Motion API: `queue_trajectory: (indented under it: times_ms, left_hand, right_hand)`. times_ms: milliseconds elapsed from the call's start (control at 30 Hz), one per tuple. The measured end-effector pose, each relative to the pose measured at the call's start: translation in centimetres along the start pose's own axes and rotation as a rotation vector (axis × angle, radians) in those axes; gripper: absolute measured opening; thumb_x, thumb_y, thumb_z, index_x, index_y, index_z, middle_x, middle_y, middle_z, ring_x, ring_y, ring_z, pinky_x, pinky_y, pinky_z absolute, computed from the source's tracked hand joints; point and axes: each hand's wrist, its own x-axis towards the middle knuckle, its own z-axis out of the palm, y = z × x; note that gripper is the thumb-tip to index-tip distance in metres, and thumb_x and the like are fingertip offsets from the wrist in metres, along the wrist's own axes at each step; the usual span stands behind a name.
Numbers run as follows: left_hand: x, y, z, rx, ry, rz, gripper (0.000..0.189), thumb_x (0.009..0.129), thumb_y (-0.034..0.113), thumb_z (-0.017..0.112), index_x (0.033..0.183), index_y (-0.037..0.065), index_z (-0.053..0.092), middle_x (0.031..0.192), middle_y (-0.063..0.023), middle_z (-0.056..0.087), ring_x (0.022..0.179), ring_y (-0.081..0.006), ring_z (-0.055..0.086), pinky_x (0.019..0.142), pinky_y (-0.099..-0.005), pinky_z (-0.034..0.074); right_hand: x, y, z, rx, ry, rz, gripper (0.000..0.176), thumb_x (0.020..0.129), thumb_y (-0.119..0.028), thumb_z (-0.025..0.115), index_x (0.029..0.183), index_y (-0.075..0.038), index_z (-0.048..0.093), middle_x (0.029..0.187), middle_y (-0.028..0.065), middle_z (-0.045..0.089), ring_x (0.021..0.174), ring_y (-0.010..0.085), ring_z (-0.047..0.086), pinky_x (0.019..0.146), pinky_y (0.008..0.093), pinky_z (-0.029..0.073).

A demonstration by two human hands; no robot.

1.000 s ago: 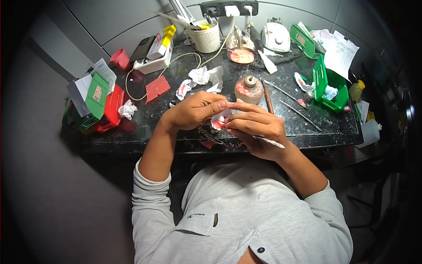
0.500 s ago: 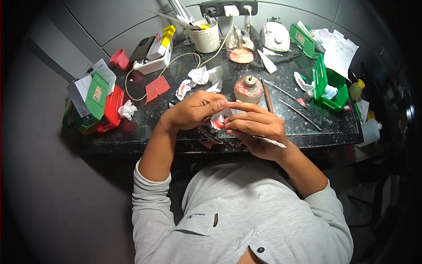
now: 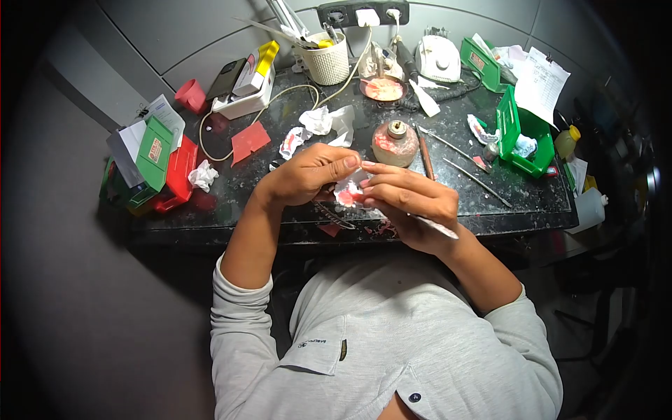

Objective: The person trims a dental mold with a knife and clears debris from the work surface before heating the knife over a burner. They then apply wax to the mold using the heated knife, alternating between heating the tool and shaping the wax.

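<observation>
Near the table's front edge, my left hand (image 3: 311, 173) is closed around a small white plaster dental model (image 3: 344, 199) with pink wax on it. Part of the model is hidden by the fingers. My right hand (image 3: 413, 203) is wrapped around a slim tool (image 3: 439, 227) whose pale handle sticks out below the palm. Its working end is hidden behind the fingers, so its exact kind does not show. The fingertips of my right hand meet the model's right side, and both hands touch at the top.
A glass spirit burner (image 3: 395, 143) stands just behind my hands. To its right lie metal instruments (image 3: 478, 182) and an open green box (image 3: 526, 140). A pink wax sheet (image 3: 250, 141), crumpled paper (image 3: 316, 121) and a red box (image 3: 175, 175) are on the left.
My right hand has shifted slightly right and down along the model, with the tool tilting a little. More pink shows on the model. My left hand stays nearly still.
</observation>
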Motion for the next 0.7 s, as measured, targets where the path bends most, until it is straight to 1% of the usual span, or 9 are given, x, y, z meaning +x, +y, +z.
queue_trajectory:
  times_ms: [67,167,233,400,500,533,600,700]
  left_hand:
    - [-0.03,0.18,0.06,-0.012,-0.001,-0.012,0.048,0.109,0.042,0.044,0.096,0.001,0.065,0.071,0.0045,0.05,0.061,-0.0027,0.042,0.052,-0.0215,0.033]
    - [-0.12,0.29,0.14,-0.021,0.004,-0.027,0.047,0.109,0.042,0.045,0.096,0.001,0.065,0.07,0.0044,0.051,0.06,-0.0026,0.043,0.051,-0.021,0.033]
    - [-0.09,0.24,0.16,-0.018,0.013,-0.029,0.047,0.109,0.042,0.045,0.095,0.002,0.065,0.07,0.0045,0.051,0.059,-0.0026,0.043,0.051,-0.0207,0.033]
    - [0.23,-0.26,0.15,0.012,0.028,0.056,0.047,0.109,0.042,0.046,0.094,0.003,0.065,0.068,0.0053,0.048,0.057,-0.0027,0.042,0.049,-0.0214,0.032]
    - [0.04,0.5,0.42,0.012,0.045,0.028,0.046,0.109,0.042,0.045,0.091,0.004,0.064,0.067,0.0055,0.046,0.057,-0.003,0.041,0.049,-0.022,0.032]
    - [0.1,0.36,0.36,0.012,0.045,0.028,0.046,0.109,0.042,0.045,0.091,0.004,0.064,0.067,0.0055,0.046,0.057,-0.003,0.041,0.049,-0.022,0.032]
    - [0.3,0.06,0.21,0.086,0.056,0.095,0.046,0.109,0.042,0.045,0.09,0.004,0.063,0.067,0.0054,0.046,0.056,-0.0028,0.04,0.048,-0.0218,0.031]
    - [0.22,0.22,0.41,0.051,0.081,0.061,0.045,0.109,0.041,0.045,0.09,0.004,0.062,0.067,0.0055,0.046,0.055,-0.0025,0.039,0.047,-0.0215,0.03]
  right_hand:
    - [-0.02,-0.28,-0.16,-0.006,0.043,0.064,0.018,0.081,0.004,0.079,0.098,0.002,0.072,0.096,0.0116,0.074,0.095,0.0302,0.074,0.093,0.0421,0.059]
    - [0.14,-0.06,-0.32,-0.007,-0.019,0.02,0.018,0.082,0.004,0.079,0.098,0.001,0.073,0.096,0.0118,0.074,0.096,0.0301,0.075,0.094,0.0417,0.059]
    - [0.17,-0.02,-0.33,0.005,-0.026,0.025,0.018,0.082,0.004,0.079,0.098,0.001,0.073,0.095,0.0118,0.075,0.096,0.03,0.075,0.094,0.0415,0.059]
    - [0.03,0.04,-0.29,0.004,-0.031,0.032,0.018,0.081,0.004,0.079,0.098,0.0,0.073,0.095,0.0117,0.075,0.096,0.0299,0.074,0.094,0.0417,0.059]
    - [-0.2,0.17,-0.16,-0.007,-0.034,0.052,0.018,0.082,0.005,0.079,0.098,0.0,0.073,0.094,0.0116,0.074,0.097,0.0301,0.074,0.094,0.042,0.059]
    - [-0.27,0.22,-0.15,-0.004,-0.036,0.063,0.018,0.082,0.005,0.078,0.098,0.0,0.073,0.094,0.0118,0.074,0.099,0.0308,0.074,0.094,0.0413,0.059]
    - [-0.27,0.16,-0.2,-0.002,-0.037,0.073,0.018,0.082,0.006,0.078,0.098,0.0,0.072,0.095,0.012,0.074,0.101,0.0314,0.074,0.093,0.0407,0.059]
    - [-0.2,-0.1,-0.34,-0.057,-0.035,0.094,0.018,0.082,0.007,0.077,0.098,0.001,0.071,0.095,0.0126,0.074,0.104,0.0324,0.073,0.091,0.039,0.058]
